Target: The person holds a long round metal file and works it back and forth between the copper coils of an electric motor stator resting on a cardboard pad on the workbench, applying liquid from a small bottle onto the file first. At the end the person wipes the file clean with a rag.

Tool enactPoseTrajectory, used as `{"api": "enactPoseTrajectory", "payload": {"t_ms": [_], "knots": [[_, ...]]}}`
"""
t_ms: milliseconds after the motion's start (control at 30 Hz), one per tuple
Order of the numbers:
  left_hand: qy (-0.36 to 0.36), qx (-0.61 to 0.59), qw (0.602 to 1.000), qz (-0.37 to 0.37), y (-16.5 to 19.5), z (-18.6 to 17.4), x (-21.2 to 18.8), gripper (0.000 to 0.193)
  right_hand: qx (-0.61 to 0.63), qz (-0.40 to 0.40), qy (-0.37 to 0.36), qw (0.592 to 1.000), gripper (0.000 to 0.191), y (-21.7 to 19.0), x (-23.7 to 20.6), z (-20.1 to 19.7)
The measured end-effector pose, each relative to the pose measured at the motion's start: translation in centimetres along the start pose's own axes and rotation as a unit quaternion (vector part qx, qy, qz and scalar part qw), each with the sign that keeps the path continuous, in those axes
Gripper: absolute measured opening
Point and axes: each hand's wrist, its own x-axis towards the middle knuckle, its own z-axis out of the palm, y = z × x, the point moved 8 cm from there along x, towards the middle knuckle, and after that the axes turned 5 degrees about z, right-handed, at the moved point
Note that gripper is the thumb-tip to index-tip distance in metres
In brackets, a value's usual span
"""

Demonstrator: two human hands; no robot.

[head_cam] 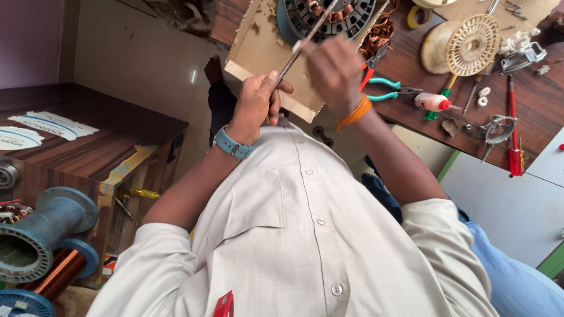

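**benchrat:** ok going left to right, what's holding what? Far left there's a blue spool (44, 232) lying on its side, hollow core facing the camera, and just below it a reel of copper wire (59, 275). The only container-ish thing I can spot is the cardboard tray (264, 56) up top.

**coil_guy:** yeah, the tray has a round motor stator (332, 17) sitting in it with copper windings in the slots, plus some loose bits of scrap. A tangle of stripped copper wire (380, 32) lies just to the right of the stator, at the tray's edge.

**benchrat:** and the hands?

**coil_guy:** left hand (255, 105), the one with the blue watch (234, 144), is curled tight around the lower end of a thin metal rod (305, 41). Right hand (335, 70), orange thread at the wrist, is closed around the same rod higher up. The rod slants up from the hands over the tray to the stator; can't tell if the tip is actually in a slot.

**benchrat:** rest of the bench?

**coil_guy:** teal-handled pliers (385, 88) just right of the right hand, then a small glue bottle (435, 103), a cream plastic reel (467, 44), and a red screwdriver (514, 129) further right.
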Motion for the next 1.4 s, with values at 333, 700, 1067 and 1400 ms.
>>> {"api": "enactPoseTrajectory", "payload": {"t_ms": [333, 700, 1067, 1400], "knots": [[-0.019, -0.011, 1.0, 0.003, 0.1, 0.3, 0.0, 0.05, 0.004, 0.026, -0.004, 1.0, 0.025, 0.6, -0.1, -0.2], [0.078, 0.285, 0.935, 0.194, 6.1, 0.9, -2.1, 0.018, -0.005, 0.094, 0.027, 0.995, 0.02, 4.7, 0.4, -0.1], [0.115, 0.35, 0.915, 0.163, 5.1, 0.0, -1.6, 0.019, 0.032, 0.057, 0.02, 0.998, 0.025, 0.7, 0.4, -0.5], [0.073, 0.162, 0.975, 0.135, 4.2, 0.2, -1.0, 0.027, 0.128, 0.13, 0.006, 0.983, 0.02, 1.2, -3.0, -0.2]]}}
